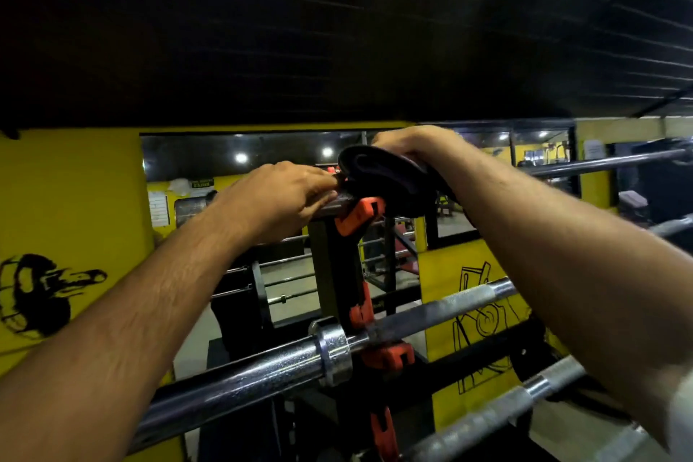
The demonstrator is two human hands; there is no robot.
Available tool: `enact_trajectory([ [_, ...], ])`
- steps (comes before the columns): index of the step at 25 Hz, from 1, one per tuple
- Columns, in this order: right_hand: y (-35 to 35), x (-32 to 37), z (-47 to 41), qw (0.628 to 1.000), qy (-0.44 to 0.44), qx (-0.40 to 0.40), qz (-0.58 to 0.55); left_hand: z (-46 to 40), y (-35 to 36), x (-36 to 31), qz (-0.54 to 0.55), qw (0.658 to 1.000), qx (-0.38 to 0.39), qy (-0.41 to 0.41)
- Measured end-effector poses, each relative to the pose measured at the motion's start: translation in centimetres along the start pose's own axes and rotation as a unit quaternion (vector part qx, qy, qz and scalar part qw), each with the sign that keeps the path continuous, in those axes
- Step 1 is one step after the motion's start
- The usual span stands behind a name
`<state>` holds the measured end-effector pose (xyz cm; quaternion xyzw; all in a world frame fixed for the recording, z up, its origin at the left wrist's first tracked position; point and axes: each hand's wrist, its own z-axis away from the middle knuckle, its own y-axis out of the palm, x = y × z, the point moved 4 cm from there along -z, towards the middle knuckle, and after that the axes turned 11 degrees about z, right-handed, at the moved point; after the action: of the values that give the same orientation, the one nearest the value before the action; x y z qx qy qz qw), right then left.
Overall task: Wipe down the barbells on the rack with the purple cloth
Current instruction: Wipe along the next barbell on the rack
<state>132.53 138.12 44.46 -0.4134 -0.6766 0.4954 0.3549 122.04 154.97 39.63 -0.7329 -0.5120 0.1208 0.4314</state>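
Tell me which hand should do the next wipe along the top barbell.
Probably the right hand: it grips the dark cloth draped over the top barbell. The left hand grips the bar's end and can steady it.

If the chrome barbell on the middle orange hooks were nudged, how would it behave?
The chrome barbell is a round, polished steel bar, so it would probably roll if freed. It looks long and solid, likely heavy and stiff. The orange hooks cradle it, so a light push should not shift it far.
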Motion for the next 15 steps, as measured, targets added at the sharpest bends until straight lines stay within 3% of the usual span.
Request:
enact_trajectory([
  [4,2.0,-1.3,2.5,0.960,-0.043,-0.276,0.032,-0.2,-0.2,0.6,0.025,0.999,-0.011,0.037],
  [5,1.8,-1.3,2.5,0.954,-0.053,-0.294,0.040,-0.3,-0.1,0.8,0.026,0.999,-0.014,0.040],
  [6,1.5,-1.4,2.4,0.961,-0.055,-0.269,0.042,-0.3,0.0,1.0,0.026,0.999,-0.016,0.041],
  [8,0.6,-1.7,1.4,0.991,-0.051,-0.126,-0.013,-0.5,0.0,0.9,0.025,0.999,-0.020,0.042],
  [10,0.0,-1.8,1.4,0.978,-0.034,-0.022,-0.207,-0.3,0.0,0.7,0.015,0.999,-0.026,0.035],
  [11,-0.2,-2.2,1.3,0.969,0.000,-0.029,-0.246,-0.3,0.0,0.6,0.008,0.999,-0.028,0.030],
  [13,-0.3,-2.3,1.1,0.983,0.010,-0.092,-0.161,-0.1,0.0,0.5,0.001,0.999,-0.033,0.022],
  [15,1.1,-1.0,2.1,0.995,-0.068,-0.069,-0.016,-0.1,0.0,0.6,0.006,0.999,-0.027,0.027],
])
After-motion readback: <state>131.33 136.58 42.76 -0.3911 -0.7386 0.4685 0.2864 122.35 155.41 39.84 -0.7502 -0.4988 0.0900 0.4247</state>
